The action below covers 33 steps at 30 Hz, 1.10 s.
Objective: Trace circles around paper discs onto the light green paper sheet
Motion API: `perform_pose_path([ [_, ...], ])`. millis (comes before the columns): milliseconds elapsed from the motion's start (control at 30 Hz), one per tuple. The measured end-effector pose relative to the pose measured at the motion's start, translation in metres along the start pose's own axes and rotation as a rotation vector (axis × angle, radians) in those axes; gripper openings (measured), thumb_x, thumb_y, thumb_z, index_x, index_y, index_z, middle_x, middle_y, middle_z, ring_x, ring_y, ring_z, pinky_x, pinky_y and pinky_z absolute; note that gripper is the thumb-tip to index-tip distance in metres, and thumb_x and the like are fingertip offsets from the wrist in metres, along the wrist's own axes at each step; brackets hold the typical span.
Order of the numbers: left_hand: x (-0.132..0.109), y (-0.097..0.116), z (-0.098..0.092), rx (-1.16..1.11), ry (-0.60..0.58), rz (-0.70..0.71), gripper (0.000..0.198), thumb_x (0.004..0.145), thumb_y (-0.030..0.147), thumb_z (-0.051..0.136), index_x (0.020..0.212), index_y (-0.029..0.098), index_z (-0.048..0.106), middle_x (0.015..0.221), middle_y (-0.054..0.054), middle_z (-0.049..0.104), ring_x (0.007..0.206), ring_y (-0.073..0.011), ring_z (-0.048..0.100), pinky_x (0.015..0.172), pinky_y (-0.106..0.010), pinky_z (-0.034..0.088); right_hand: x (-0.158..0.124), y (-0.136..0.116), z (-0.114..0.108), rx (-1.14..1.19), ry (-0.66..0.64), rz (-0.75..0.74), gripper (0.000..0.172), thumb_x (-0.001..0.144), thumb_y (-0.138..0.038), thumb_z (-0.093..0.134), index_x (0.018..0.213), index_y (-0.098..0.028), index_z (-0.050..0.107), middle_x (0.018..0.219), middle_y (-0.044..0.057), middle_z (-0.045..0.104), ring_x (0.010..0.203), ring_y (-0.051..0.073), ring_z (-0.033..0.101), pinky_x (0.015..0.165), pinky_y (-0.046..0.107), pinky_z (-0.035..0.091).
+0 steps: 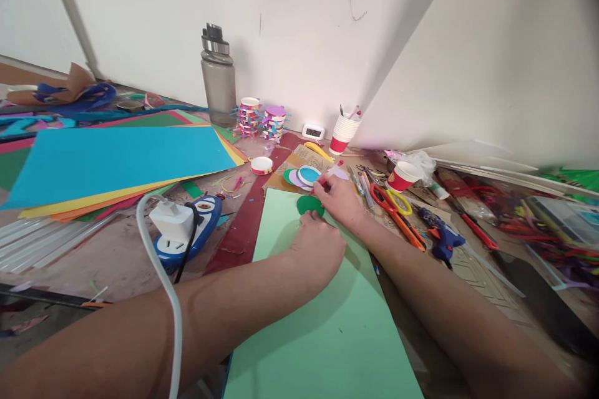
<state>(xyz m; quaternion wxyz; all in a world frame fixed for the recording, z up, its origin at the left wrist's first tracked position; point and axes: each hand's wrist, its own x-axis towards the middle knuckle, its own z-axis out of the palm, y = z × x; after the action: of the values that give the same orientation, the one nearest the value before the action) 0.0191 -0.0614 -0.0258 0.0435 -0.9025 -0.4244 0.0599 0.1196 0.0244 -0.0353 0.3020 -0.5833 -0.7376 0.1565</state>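
Observation:
A light green sheet of paper [322, 324] lies in front of me, with a dark green paper circle [309, 204] near its far edge. My left hand [321, 243] is curled, its fingertips pressing on the near edge of the circle. My right hand [340, 199] grips a red pencil [340, 164], whose upper end sticks out above the fingers. The pencil's lower end is close to the circle's far side; whether it touches is too small to tell. Just beyond are a blue disc with a white rim [309, 174] and lilac and green paper circles.
Coloured sheets [121, 156] and a power strip [187, 234] with a white cable lie left. A bottle [219, 78], decorated cups [274, 121], a small clock [313, 131] and a cup stack [345, 134] stand behind. Orange scissors [397, 218] and a glue gun [440, 234] lie right.

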Motion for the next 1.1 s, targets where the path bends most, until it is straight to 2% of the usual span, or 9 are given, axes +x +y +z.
perform_pose_path([
  [200, 0.000, 0.000, 0.000, 0.001, 0.015, 0.008, 0.021, 0.083, 0.008, 0.055, 0.092, 0.006, 0.074, 0.085, -0.021, 0.070, 0.088, -0.0306, 0.066, 0.071, -0.038, 0.047, 0.001, 0.002, 0.000, -0.029, 0.022, -0.041, 0.019, 0.086, -0.024, 0.051, 0.073, -0.018, 0.064, 0.070, 0.003, 0.067, 0.067, 0.015, 0.059, 0.066, 0.025, 0.043],
  [500, 0.000, 0.000, 0.001, -0.001, 0.013, 0.009, 0.023, 0.084, 0.009, 0.054, 0.096, 0.006, 0.073, 0.089, -0.023, 0.070, 0.091, -0.0315, 0.066, 0.071, -0.038, 0.047, 0.000, 0.008, -0.002, -0.048, 0.046, -0.080, 0.018, 0.085, -0.024, 0.051, 0.073, -0.019, 0.063, 0.070, 0.003, 0.067, 0.067, 0.016, 0.059, 0.064, 0.025, 0.042],
  [667, -0.002, -0.001, -0.004, -0.027, -0.021, 0.025, 0.022, 0.084, 0.008, 0.053, 0.093, 0.006, 0.073, 0.089, -0.022, 0.069, 0.090, -0.0326, 0.066, 0.069, -0.038, 0.045, -0.001, 0.009, -0.003, -0.046, 0.042, -0.078, 0.016, 0.085, -0.022, 0.050, 0.072, -0.019, 0.060, 0.071, 0.003, 0.067, 0.068, 0.015, 0.059, 0.066, 0.026, 0.042],
  [833, -0.002, -0.001, -0.005, -0.035, 0.001, 0.010, 0.020, 0.083, 0.007, 0.055, 0.091, 0.006, 0.073, 0.089, -0.023, 0.069, 0.089, -0.0325, 0.066, 0.069, -0.038, 0.046, -0.004, 0.009, -0.006, -0.026, 0.048, -0.047, 0.016, 0.086, -0.024, 0.051, 0.073, -0.020, 0.060, 0.070, 0.002, 0.068, 0.064, 0.015, 0.058, 0.064, 0.026, 0.043],
  [967, -0.003, -0.002, -0.005, -0.026, 0.020, 0.012, 0.016, 0.080, 0.005, 0.057, 0.087, 0.006, 0.072, 0.082, -0.020, 0.069, 0.086, -0.0302, 0.066, 0.072, -0.038, 0.047, -0.010, 0.007, -0.014, 0.040, 0.080, -0.089, 0.020, 0.091, -0.031, 0.048, 0.080, -0.020, 0.062, 0.079, 0.005, 0.070, 0.075, 0.018, 0.064, 0.073, 0.029, 0.048],
  [1100, -0.002, -0.006, -0.006, -0.059, 0.057, -0.011, 0.017, 0.081, 0.008, 0.058, 0.093, 0.006, 0.070, 0.086, -0.019, 0.069, 0.085, -0.0269, 0.066, 0.074, -0.037, 0.047, -0.022, 0.007, -0.023, 0.120, 0.078, -0.109, 0.023, 0.094, -0.034, 0.046, 0.090, -0.021, 0.064, 0.094, 0.007, 0.073, 0.085, 0.021, 0.068, 0.081, 0.035, 0.051],
])
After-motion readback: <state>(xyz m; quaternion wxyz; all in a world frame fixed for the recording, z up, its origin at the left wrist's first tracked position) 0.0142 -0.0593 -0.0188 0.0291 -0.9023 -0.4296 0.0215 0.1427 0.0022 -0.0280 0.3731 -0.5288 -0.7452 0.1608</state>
